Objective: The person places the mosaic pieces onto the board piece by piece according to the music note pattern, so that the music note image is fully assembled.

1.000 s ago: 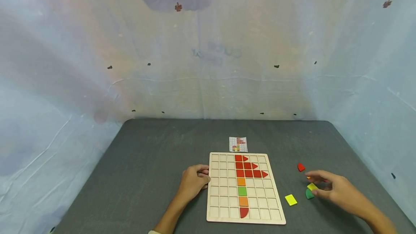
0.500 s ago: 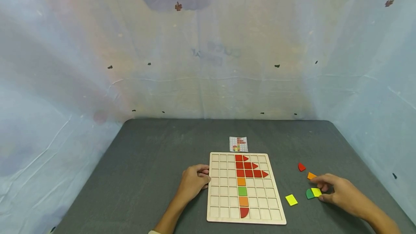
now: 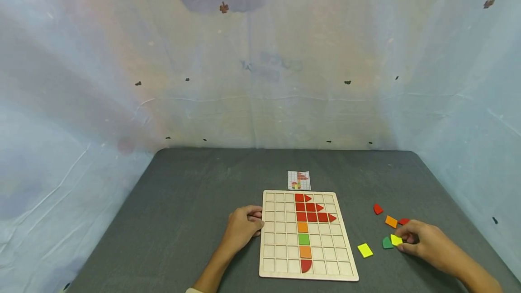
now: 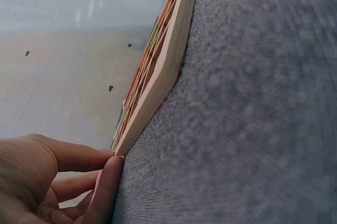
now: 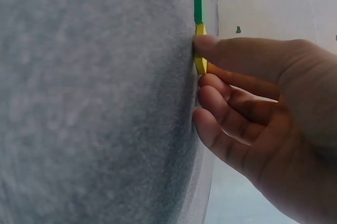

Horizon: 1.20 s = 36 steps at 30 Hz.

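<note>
My left hand (image 3: 243, 226) pinches the left edge of a wooden grid board (image 3: 281, 238) between thumb and fingers, at its rim in the left wrist view. Red square and triangle tiles (image 3: 311, 217), orange tiles (image 3: 302, 227), a green square (image 3: 303, 239) and a red quarter-round tile (image 3: 305, 266) lie in the board's cells. To the right of the board, my right hand (image 3: 430, 241) pinches a yellow tile (image 3: 396, 240) between thumb and fingers, low over the table. In the right wrist view the thumb covers part of this yellow tile (image 5: 201, 66). A green rounded tile (image 3: 387, 243) lies just left of it.
A small printed pattern card (image 3: 299, 180) lies behind the board. Loose on the dark table (image 3: 203, 184) are a yellow square (image 3: 365, 250), a red rounded tile (image 3: 378, 209), an orange tile (image 3: 391, 221) and another red tile (image 3: 404, 221) by the right hand. Pale sheeting surrounds the table.
My right hand has brought the yellow tile down and to the right, beside the green one, and turned it slightly. The orange and second red tiles now show. The left hand stays put.
</note>
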Each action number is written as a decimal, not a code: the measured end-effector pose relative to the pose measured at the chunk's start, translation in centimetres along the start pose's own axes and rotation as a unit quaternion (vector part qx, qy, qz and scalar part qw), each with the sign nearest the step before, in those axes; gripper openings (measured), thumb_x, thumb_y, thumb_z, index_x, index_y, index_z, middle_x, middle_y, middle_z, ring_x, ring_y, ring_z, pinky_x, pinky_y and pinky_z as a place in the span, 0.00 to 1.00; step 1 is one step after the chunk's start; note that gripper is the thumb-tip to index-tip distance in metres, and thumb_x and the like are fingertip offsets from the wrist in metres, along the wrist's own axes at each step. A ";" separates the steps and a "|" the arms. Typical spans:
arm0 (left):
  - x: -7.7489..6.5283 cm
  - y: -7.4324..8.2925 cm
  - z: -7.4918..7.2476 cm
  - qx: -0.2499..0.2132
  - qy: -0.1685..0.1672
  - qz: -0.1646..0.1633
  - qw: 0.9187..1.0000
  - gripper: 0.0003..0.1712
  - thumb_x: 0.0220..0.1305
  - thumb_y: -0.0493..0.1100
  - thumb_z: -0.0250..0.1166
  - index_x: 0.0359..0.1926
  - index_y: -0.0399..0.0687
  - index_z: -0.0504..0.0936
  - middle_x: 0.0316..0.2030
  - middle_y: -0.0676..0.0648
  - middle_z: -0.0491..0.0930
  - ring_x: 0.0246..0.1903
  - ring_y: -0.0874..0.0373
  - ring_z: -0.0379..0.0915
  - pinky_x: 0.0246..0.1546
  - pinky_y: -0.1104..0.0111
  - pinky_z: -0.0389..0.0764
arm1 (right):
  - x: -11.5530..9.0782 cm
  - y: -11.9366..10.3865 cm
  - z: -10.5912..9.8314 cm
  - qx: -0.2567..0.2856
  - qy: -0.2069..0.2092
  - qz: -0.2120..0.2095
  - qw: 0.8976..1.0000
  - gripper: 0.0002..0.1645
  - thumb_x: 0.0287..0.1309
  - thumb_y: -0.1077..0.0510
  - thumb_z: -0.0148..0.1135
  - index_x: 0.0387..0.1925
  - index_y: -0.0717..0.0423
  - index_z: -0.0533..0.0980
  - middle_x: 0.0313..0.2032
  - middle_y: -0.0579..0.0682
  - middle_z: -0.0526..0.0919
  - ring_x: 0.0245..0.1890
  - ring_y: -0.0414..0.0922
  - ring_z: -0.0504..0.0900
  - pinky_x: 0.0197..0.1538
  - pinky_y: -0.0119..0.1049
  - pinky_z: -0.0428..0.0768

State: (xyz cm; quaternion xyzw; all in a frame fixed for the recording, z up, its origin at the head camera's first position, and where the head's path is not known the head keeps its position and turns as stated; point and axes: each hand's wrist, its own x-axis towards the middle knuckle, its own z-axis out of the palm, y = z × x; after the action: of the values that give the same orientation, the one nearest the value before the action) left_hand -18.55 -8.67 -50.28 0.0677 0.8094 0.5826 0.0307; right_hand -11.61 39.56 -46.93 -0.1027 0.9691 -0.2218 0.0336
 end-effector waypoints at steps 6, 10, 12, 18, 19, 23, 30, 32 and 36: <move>0.0 0.0 0.0 -0.002 -0.001 0.001 1.000 0.21 0.59 0.29 0.70 0.55 0.29 0.85 0.42 0.40 0.85 0.35 0.57 0.83 0.29 0.71 0.89 | -0.1 -0.2 0.1 -0.016 0.014 0.025 0.999 0.11 0.56 0.54 0.80 0.39 0.47 0.85 0.34 0.39 0.77 0.32 0.28 0.69 0.33 0.30 0.74; 0.1 -0.1 0.0 -0.006 -0.002 -0.004 1.000 0.21 0.59 0.29 0.70 0.55 0.29 0.85 0.42 0.41 0.85 0.36 0.57 0.84 0.29 0.71 0.89 | -0.2 -0.5 0.3 -0.015 0.050 0.008 0.999 0.11 0.55 0.54 0.80 0.38 0.45 0.84 0.33 0.36 0.79 0.31 0.26 0.72 0.33 0.31 0.76; 0.1 -0.1 0.0 -0.009 -0.002 -0.007 1.000 0.21 0.59 0.29 0.70 0.55 0.30 0.85 0.42 0.41 0.85 0.36 0.57 0.84 0.30 0.71 0.89 | -0.2 -0.9 0.4 -0.008 0.065 -0.005 0.998 0.11 0.55 0.54 0.80 0.38 0.43 0.84 0.33 0.33 0.80 0.31 0.25 0.72 0.32 0.31 0.76; 0.1 0.0 -0.1 -0.008 -0.004 -0.003 1.000 0.21 0.59 0.29 0.70 0.55 0.30 0.85 0.42 0.41 0.85 0.37 0.57 0.84 0.30 0.71 0.89 | 0.4 -2.6 1.0 0.036 0.096 -0.054 0.993 0.11 0.56 0.59 0.79 0.39 0.46 0.85 0.34 0.31 0.80 0.31 0.26 0.75 0.30 0.29 0.78; 0.0 0.0 -0.1 -0.007 -0.004 0.000 1.000 0.20 0.60 0.29 0.70 0.55 0.30 0.85 0.42 0.41 0.85 0.37 0.56 0.84 0.30 0.71 0.89 | 0.5 -2.9 1.2 0.044 0.100 -0.062 0.992 0.11 0.56 0.59 0.79 0.39 0.47 0.85 0.34 0.31 0.80 0.31 0.27 0.75 0.30 0.29 0.78; 0.0 -0.1 0.0 -0.004 -0.005 0.004 1.000 0.20 0.61 0.29 0.69 0.55 0.29 0.85 0.42 0.41 0.85 0.37 0.56 0.84 0.30 0.71 0.89 | 1.3 -4.5 1.9 0.074 0.110 -0.104 0.986 0.12 0.57 0.60 0.79 0.40 0.45 0.84 0.35 0.32 0.82 0.32 0.28 0.77 0.30 0.28 0.79; -0.1 -0.1 0.0 0.001 -0.002 0.005 1.000 0.20 0.60 0.29 0.70 0.55 0.30 0.85 0.42 0.41 0.85 0.36 0.56 0.84 0.29 0.72 0.89 | 2.8 -7.4 2.4 0.102 0.049 -0.112 0.987 0.09 0.63 0.54 0.75 0.43 0.44 0.84 0.37 0.34 0.81 0.34 0.29 0.76 0.32 0.30 0.79; -0.1 -0.2 0.0 0.003 -0.001 0.006 1.000 0.20 0.60 0.29 0.70 0.54 0.30 0.85 0.41 0.42 0.85 0.36 0.57 0.83 0.29 0.72 0.89 | 3.2 -8.3 2.6 0.108 0.036 -0.115 0.987 0.09 0.63 0.53 0.76 0.43 0.44 0.84 0.38 0.35 0.81 0.35 0.30 0.77 0.34 0.30 0.81; -0.1 -0.1 0.0 0.003 -0.001 0.009 1.000 0.20 0.60 0.28 0.70 0.54 0.30 0.85 0.41 0.42 0.85 0.36 0.57 0.83 0.29 0.72 0.89 | 4.2 -9.8 3.0 0.115 0.015 -0.122 0.986 0.10 0.62 0.52 0.77 0.44 0.46 0.84 0.39 0.36 0.81 0.36 0.32 0.77 0.36 0.31 0.81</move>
State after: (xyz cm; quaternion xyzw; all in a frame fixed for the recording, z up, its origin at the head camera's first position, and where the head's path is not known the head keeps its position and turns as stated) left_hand -18.50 -8.72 -50.42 0.0755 0.8102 0.5806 0.0259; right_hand -13.52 28.74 -45.43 -0.2119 0.9177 -0.3360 0.0036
